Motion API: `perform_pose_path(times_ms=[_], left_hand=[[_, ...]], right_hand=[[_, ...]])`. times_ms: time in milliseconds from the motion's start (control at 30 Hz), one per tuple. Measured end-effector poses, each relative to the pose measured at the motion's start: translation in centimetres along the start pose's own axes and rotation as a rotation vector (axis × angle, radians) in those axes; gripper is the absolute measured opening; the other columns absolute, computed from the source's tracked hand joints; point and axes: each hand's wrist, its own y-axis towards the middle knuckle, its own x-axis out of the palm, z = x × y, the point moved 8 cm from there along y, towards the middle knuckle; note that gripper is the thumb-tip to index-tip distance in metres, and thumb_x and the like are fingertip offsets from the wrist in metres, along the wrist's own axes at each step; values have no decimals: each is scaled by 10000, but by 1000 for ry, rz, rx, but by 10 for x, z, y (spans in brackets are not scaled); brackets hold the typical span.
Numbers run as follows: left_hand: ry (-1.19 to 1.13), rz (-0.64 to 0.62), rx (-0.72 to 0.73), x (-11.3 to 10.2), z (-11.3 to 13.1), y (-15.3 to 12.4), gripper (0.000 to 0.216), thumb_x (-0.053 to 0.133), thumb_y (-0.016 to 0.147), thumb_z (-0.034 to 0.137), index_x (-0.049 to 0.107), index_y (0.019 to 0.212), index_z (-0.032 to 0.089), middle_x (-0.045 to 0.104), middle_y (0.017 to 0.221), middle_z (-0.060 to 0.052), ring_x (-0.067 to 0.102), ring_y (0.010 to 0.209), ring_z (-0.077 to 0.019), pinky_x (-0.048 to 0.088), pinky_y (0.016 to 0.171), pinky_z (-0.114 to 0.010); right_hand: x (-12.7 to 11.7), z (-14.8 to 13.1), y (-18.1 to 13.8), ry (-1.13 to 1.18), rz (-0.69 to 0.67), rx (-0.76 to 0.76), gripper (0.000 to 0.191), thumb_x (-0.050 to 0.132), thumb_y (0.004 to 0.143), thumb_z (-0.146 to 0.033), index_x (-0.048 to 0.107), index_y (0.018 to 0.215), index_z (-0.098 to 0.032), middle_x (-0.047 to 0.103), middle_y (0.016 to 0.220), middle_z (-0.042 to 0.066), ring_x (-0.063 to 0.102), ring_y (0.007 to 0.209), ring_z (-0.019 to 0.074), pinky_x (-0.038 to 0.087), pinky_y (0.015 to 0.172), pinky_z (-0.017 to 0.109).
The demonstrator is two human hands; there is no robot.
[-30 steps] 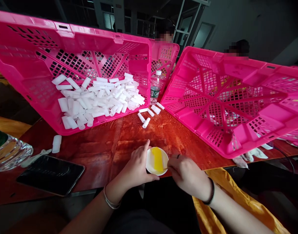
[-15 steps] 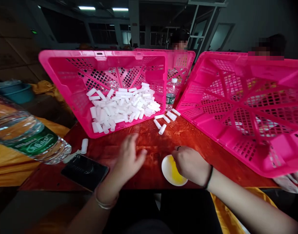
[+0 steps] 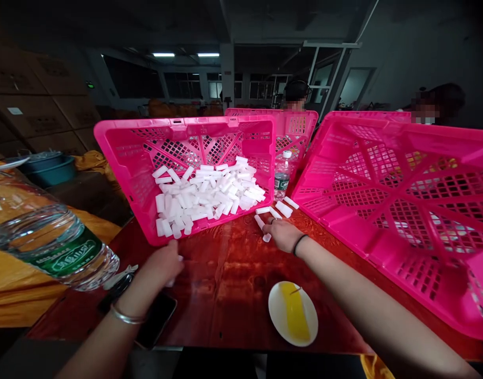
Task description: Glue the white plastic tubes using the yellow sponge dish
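My left hand (image 3: 162, 266) is curled closed above the phone (image 3: 158, 318), with a bit of a white plastic tube (image 3: 171, 282) showing under its fingers. Over the loose tubes in front of the crates, my right hand (image 3: 284, 235) has its fingers closed around one white tube (image 3: 267, 238); part of that tube is hidden. Another loose tube (image 3: 259, 221) lies by the fingertips. A white plate (image 3: 275, 316) near the table's front edge holds a flat yellow piece (image 3: 295, 316) and a thin brown stick (image 3: 295, 290).
A tilted pink crate (image 3: 123, 173) contains a heap of white tubes (image 3: 210, 192). To the right stands another pink crate (image 3: 355, 231). A small water bottle (image 3: 281, 179) is between them, and a large water bottle (image 3: 68, 247) leans in at left. Two people sit beyond the crates.
My right hand has left the plate and reached forward to the loose tubes. My left hand has moved left and closed; the tube beside the phone is gone from its spot. The view has tilted up.
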Motion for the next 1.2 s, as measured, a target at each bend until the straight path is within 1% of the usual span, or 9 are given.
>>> perform_pose_path(times_ms=[200, 333, 467, 600, 700, 833, 967, 1100, 1200], left_hand=[[-289, -122, 292, 66, 127, -5, 142, 558, 852, 329, 570, 938, 216, 703, 813, 5, 662, 583, -130, 486, 521, -209], [-316, 11, 331, 59, 169, 10, 339, 538, 870, 447, 569, 1025, 147, 688, 861, -73, 670, 623, -165, 523, 561, -261], [-214, 316, 342, -12, 139, 22, 446, 506, 883, 299, 447, 1297, 144, 522, 1270, -177, 520, 1185, -297, 450, 947, -408], [-78, 521, 152, -81, 67, 49, 506, 446, 841, 160, 382, 1335, 67, 385, 1330, -286, 358, 1260, -450, 317, 973, -603], [-13, 482, 72, -100, 37, 71, 427, 471, 799, 140, 486, 1194, -21, 505, 1143, -325, 496, 1084, -466, 404, 851, -579], [12, 495, 104, -107, 45, 65, 459, 476, 807, 136, 468, 1224, -54, 533, 1129, -307, 509, 1085, -450, 412, 876, -553], [-104, 499, 296, -77, 82, 12, 520, 476, 870, 295, 410, 1358, 127, 544, 1213, -129, 504, 1144, -311, 398, 989, -438], [-687, 48, 511, 8, 117, -45, 425, 544, 830, 408, 536, 1198, 196, 633, 1062, -51, 620, 925, -210, 511, 827, -324], [-683, -68, 567, 52, 127, -70, 165, 549, 822, 351, 585, 878, 200, 630, 875, -32, 618, 778, -191, 522, 714, -305]], right_hand=[[16, 5, -15, -6, 18, -35, 224, 475, 857, -60, 682, 861, -144, 634, 905, 96, 619, 774, 168, 444, 736, 264], [14, 19, -40, 10, 92, -10, 177, 482, 905, -167, 656, 915, -141, 631, 935, 110, 628, 793, 188, 468, 752, 294], [3, 46, -94, 305, 345, 79, 204, 487, 931, -339, 583, 967, -164, 656, 920, 103, 644, 816, 209, 503, 760, 333], [-5, 88, -163, 805, 697, 293, 278, 603, 847, -477, 525, 865, -211, 626, 666, 16, 613, 606, 172, 501, 568, 278], [-3, 105, -206, 1102, 890, 458, 323, 646, 805, -510, 503, 820, -221, 522, 520, -46, 490, 422, 118, 382, 381, 210], [-1, 89, -230, 1225, 818, 433, 276, 653, 821, -452, 510, 818, -216, 529, 512, -45, 489, 420, 106, 396, 388, 194], [11, 44, -233, 1119, 525, 290, 166, 603, 866, -357, 573, 888, -195, 622, 672, 14, 589, 555, 132, 486, 486, 225], [21, 5, -224, 868, 403, 160, 256, 550, 891, -264, 605, 1133, -200, 691, 1013, 100, 670, 892, 202, 562, 772, 322], [20, -9, -211, 714, 447, 50, 292, 499, 924, -219, 590, 1201, -201, 672, 1111, 125, 637, 1042, 227, 532, 902, 377]])
